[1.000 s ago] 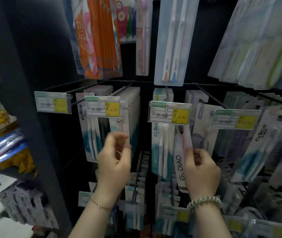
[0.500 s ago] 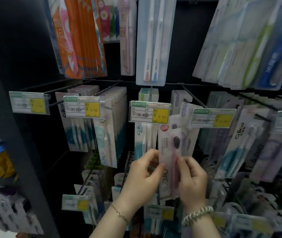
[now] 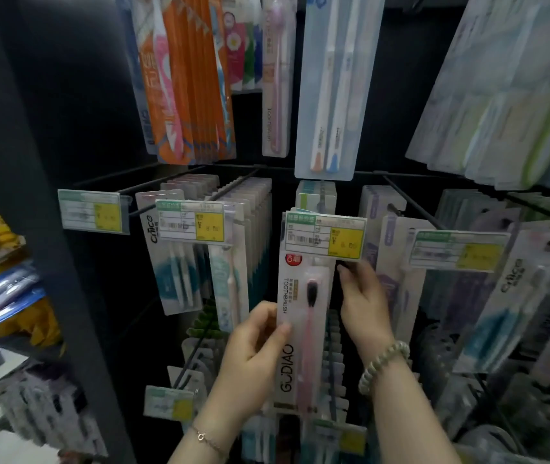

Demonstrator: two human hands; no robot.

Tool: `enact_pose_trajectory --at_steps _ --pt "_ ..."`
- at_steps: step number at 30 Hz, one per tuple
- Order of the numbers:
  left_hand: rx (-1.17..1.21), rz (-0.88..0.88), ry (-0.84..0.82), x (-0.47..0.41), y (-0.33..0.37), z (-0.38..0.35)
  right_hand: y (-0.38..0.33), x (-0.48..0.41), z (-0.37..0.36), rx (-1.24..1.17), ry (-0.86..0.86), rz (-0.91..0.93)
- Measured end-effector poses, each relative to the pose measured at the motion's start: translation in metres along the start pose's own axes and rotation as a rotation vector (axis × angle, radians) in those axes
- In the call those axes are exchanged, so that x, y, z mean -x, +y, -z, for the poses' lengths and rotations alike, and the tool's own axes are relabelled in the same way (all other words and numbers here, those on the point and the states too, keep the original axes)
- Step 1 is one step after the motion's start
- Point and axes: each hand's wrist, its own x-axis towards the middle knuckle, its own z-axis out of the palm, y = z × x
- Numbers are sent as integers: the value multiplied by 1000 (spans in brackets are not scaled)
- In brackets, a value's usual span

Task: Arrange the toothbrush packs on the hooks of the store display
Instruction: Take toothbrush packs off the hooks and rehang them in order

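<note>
A white pack with a pink toothbrush (image 3: 300, 316), printed GUDIAO, stands upright in front of the middle hook. Its top edge sits just under that hook's price tag (image 3: 325, 236). My left hand (image 3: 253, 360) grips the pack's left edge, thumb on the front. My right hand (image 3: 362, 303) is at the pack's right side behind it, fingers reaching up toward the tag; its grip is hidden by the pack. Other packs hang behind on the same hook (image 3: 322, 195).
Rows of hooks with toothbrush packs fill the display: Cnice packs (image 3: 170, 262) at left, more packs (image 3: 518, 289) at right, orange packs (image 3: 186, 78) above. A dark upright post (image 3: 49, 229) stands at left, with shelves of goods beyond. Lower hooks hold packs below my hands.
The pink pack has risen and now stands straight under the middle price tag. My left hand shifted to its left edge; my right hand slid up behind its right side.
</note>
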Motion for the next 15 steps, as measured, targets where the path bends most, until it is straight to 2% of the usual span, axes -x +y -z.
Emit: enact_pose_trajectory --at_steps 3,6,8,11,15 --pt "15 15 44 0 -4 8 0 -20 -7 -37 -82 -78" --pt "33 39 100 -4 -6 12 2 -34 -14 -33 -22 -119" --pt "43 50 101 -7 -6 13 1 -37 -17 -68 3 -109" --pt "12 49 68 -14 -4 10 -3 -34 -21 -168 -72 -70" --pt "-24 74 46 -22 -7 4 -2 -35 -27 -98 -85 -10"
